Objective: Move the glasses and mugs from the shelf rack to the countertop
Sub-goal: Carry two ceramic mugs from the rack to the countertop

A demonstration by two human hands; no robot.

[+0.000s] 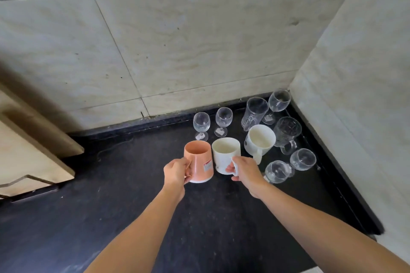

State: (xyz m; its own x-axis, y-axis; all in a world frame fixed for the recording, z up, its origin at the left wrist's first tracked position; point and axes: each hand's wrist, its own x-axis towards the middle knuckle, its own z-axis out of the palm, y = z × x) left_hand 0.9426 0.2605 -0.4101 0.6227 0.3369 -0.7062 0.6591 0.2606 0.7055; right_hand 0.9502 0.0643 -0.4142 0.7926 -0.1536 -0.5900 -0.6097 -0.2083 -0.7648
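My left hand (176,172) grips the pink mug (198,162) and my right hand (244,169) the white mug (224,154) by their handles, both likely rigid, chippable, so down gently.

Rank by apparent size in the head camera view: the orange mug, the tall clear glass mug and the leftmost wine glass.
1. orange mug, nearest the camera, which flatters it
2. tall clear glass mug
3. leftmost wine glass

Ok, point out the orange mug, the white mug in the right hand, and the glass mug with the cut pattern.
orange mug (198,162): head view, on its side wall.
white mug (224,157): head view, on its side wall.
patterned glass mug (286,132): head view, on its bowl.
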